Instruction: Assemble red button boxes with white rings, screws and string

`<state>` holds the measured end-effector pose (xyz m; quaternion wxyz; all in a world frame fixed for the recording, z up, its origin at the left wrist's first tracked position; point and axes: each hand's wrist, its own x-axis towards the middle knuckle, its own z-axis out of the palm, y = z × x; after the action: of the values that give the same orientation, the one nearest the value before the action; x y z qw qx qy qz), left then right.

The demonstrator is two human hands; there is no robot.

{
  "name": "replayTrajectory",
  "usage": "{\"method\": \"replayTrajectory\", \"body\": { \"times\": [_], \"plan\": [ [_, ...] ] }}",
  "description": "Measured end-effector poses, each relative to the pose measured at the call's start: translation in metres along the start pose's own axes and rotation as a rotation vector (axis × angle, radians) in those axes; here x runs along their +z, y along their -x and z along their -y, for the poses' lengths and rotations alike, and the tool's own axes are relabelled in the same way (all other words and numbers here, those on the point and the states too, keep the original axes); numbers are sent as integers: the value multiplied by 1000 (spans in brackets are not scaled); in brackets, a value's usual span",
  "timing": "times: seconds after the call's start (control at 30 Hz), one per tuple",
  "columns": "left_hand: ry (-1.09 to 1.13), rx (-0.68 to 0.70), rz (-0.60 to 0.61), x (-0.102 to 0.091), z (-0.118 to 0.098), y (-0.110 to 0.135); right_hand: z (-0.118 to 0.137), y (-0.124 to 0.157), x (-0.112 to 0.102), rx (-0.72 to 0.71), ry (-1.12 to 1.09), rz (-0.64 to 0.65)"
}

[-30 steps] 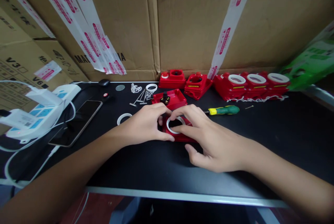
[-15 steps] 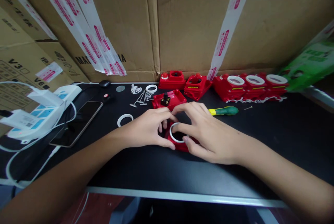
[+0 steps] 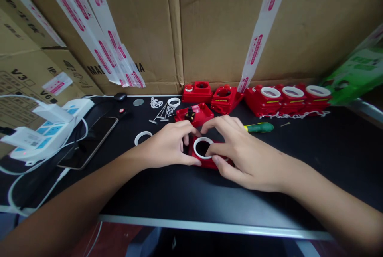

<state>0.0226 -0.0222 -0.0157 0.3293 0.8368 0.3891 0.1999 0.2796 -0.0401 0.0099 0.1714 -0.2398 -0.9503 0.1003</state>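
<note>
A small red plastic housing (image 3: 211,164) lies on the black tabletop between my hands, with a white ring (image 3: 196,140) seated around its round opening. My left hand (image 3: 169,143) curls around the housing's left side, thumb along the front edge. On the right, my right hand (image 3: 236,151) has a fingertip inside the ring's rim and the thumb against its outside. Just behind stands an open red box part (image 3: 205,113) holding a black switch block (image 3: 189,114). A loose white ring (image 3: 139,137) lies beside my left wrist.
Several red housings (image 3: 271,103) line the back by the cardboard (image 3: 227,29). A green-and-yellow screwdriver (image 3: 260,127) lies behind my right hand. Metal T-shaped pins (image 3: 161,114) and another white ring (image 3: 174,102) lie at the back. A phone (image 3: 91,141) and power strip (image 3: 56,123) occupy the left.
My right index finger has shifted from the ring's left part to its right rim. The housing and ring have moved slightly up in view. My left hand stays nearly still.
</note>
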Motion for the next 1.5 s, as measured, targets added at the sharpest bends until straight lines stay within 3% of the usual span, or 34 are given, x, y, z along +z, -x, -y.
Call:
{"method": "replayTrajectory", "body": {
  "times": [0.13, 0.37, 0.77, 1.03, 1.33, 1.5],
  "plan": [
    [5, 41, -18, 3, 0, -1, 4, 0, 6, -47, -64, 3],
    [4, 74, 13, 6, 2, -3, 3, -2, 16, -78, 34, -27],
    [65, 69, 27, 3, 6, -3, 2, -1, 5, 97, 156, -75],
    [66, 48, 37, 4, 4, -3, 10, -2, 5, -8, -35, 30],
    [66, 61, 40, 1, 7, -2, 2, -2, 6, 51, 197, -44],
    [17, 88, 23, 0, 5, -3, 8, 0, 4, 8, 38, 29]
  ]
}}
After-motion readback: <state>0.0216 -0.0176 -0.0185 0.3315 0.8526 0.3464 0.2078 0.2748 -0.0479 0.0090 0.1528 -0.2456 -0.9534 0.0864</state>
